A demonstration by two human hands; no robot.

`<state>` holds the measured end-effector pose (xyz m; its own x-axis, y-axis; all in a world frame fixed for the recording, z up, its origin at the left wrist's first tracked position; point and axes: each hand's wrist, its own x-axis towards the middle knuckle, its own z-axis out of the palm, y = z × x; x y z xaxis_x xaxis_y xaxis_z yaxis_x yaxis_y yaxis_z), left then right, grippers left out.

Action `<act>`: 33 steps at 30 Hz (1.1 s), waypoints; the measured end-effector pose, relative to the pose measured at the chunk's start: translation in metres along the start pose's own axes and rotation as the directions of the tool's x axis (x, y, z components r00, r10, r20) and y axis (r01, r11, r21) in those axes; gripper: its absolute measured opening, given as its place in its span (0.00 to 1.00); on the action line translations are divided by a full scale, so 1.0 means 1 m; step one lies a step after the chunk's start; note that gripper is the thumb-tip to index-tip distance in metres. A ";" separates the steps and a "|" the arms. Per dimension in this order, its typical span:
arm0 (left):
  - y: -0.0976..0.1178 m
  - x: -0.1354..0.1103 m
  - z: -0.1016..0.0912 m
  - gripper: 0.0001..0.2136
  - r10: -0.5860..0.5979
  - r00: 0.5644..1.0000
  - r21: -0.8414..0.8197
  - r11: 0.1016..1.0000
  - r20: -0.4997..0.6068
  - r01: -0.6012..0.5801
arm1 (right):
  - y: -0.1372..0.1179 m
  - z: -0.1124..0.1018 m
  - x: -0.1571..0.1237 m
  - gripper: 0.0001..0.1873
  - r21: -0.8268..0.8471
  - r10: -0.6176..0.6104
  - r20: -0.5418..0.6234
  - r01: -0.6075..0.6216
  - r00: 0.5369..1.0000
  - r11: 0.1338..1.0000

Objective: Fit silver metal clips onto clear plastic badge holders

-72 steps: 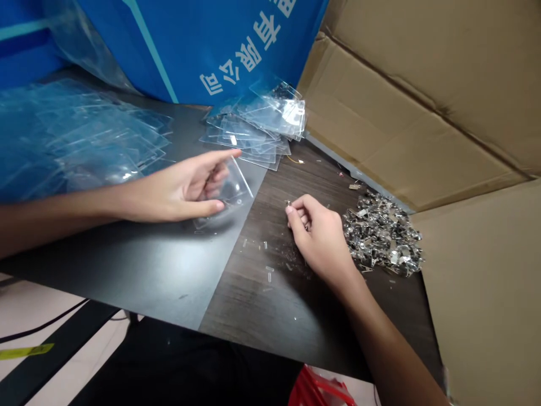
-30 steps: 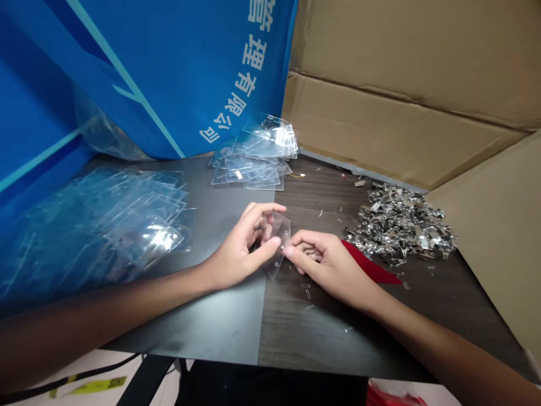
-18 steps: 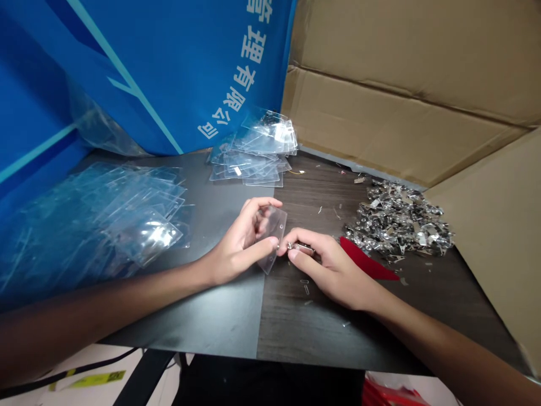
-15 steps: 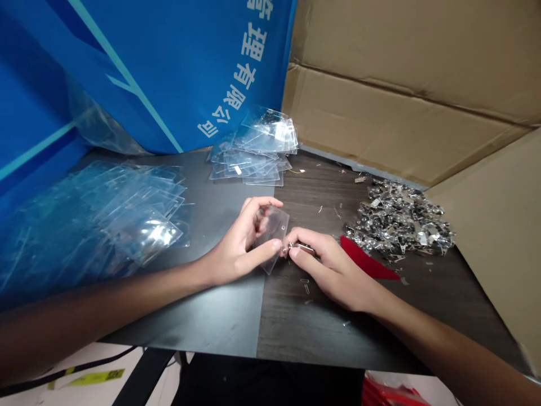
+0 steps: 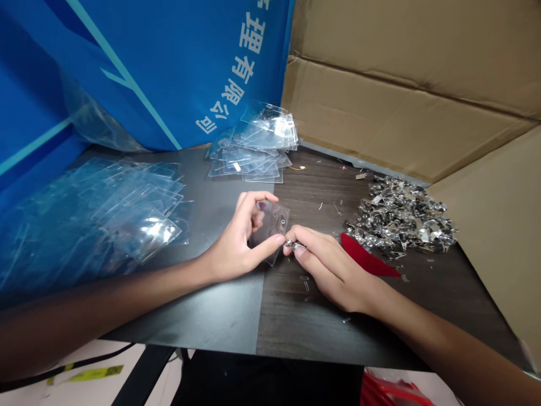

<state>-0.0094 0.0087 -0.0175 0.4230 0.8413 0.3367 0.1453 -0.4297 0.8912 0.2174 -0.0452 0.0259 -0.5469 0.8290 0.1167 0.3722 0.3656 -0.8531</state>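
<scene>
My left hand (image 5: 243, 239) grips a clear plastic badge holder (image 5: 276, 217) with a small punched hole near its top edge. Pinched between thumb and fingers of my right hand (image 5: 332, 262) is a small metal badge clip (image 5: 291, 243), partly hidden by the fingertips. The clip sits close against the left thumb tip, at the holder's right side; whether it is joined to the holder I cannot tell. Both hands are just above the middle of the table.
A large spread of clear holders (image 5: 143, 208) lies left, and a smaller stack (image 5: 257, 149) at the back. Right of my hands are a heap of metal clips (image 5: 401, 217) and a red piece (image 5: 366, 256). Cardboard (image 5: 380, 101) and a blue banner (image 5: 169, 67) wall the back.
The right fingers have closed further over the clip, so less of it shows. The holder has turned slightly in my left hand, and the left thumb has shifted a little right.
</scene>
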 end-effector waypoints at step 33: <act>0.018 0.006 -0.008 0.15 -0.091 0.996 -0.188 0.978 -0.017 0.086 | -0.002 0.005 0.007 0.16 -0.122 0.054 -0.188 -0.078 0.981 0.989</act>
<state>-0.0115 0.0084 0.0026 0.3924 0.8825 0.2593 0.0109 -0.2864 0.9581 0.2097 -0.0423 0.0258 -0.3754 0.9123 0.1638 0.5027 0.3488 -0.7909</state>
